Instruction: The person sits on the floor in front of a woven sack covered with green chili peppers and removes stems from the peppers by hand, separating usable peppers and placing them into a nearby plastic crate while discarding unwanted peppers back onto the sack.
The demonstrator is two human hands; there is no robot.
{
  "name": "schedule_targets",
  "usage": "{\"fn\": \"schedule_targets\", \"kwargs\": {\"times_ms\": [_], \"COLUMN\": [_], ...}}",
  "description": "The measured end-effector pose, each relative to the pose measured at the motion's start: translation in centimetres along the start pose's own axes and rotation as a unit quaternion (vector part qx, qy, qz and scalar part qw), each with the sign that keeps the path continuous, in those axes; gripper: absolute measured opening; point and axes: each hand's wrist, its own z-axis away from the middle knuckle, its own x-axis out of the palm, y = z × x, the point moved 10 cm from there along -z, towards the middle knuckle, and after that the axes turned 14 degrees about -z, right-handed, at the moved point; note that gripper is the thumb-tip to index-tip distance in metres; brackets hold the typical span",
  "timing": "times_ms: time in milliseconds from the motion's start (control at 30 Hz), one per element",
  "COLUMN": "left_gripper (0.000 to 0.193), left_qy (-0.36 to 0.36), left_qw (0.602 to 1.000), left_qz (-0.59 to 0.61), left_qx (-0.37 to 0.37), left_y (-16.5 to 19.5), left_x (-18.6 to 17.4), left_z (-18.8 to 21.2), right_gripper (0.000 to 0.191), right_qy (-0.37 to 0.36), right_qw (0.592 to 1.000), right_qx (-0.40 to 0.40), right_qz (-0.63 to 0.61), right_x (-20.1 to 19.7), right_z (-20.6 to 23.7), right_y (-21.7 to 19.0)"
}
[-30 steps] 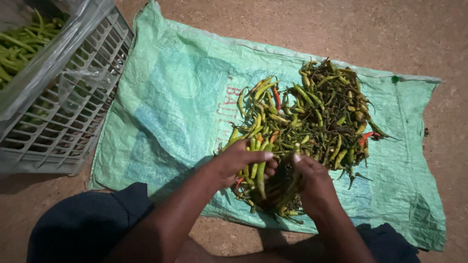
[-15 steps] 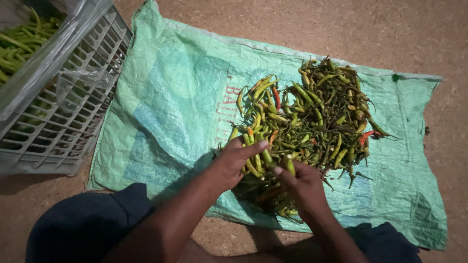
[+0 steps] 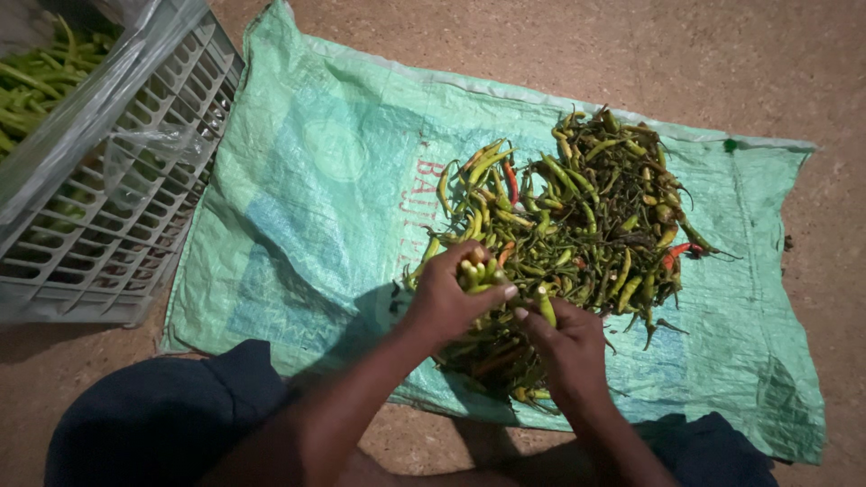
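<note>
A pile of green, yellowish and a few red chili peppers lies on a green woven sack spread on the ground. My left hand is closed around a small bunch of green chilies at the pile's near edge. Just beside it, my right hand pinches one green chili between its fingertips. Both hands are close together, almost touching, over the near part of the pile.
A grey plastic crate lined with clear plastic holds green chilies at the left. Bare brown dirt ground surrounds the sack. My dark-clothed knees rest at the sack's near edge.
My left hand has gathered chilies into a closed grip and lifted slightly. The right hand slid left toward it, picking up a single chili.
</note>
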Motion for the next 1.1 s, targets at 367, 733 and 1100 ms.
{"fn": "schedule_targets", "kwargs": {"times_ms": [367,733,1100], "left_gripper": [0.022,0.021,0.023], "left_qy": [0.026,0.061,0.035], "left_qw": [0.880,0.949,0.914], "left_qz": [-0.244,0.282,0.365], "left_qx": [0.406,-0.124,-0.172], "left_y": [7.5,-3.6,-5.5], "left_x": [1.9,-1.4,0.0], "left_z": [5.0,-0.4,-0.3], "right_gripper": [0.013,0.030,0.052], "right_qy": [0.108,0.075,0.010], "right_qw": [0.972,0.985,0.986], "right_qx": [0.153,0.087,0.074], "right_qz": [-0.141,-0.130,-0.152], "right_x": [-2.3,-1.9,-0.7], "right_z": [-1.0,-0.9,-0.8], "right_y": [5.1,0.2,-1.7]}}
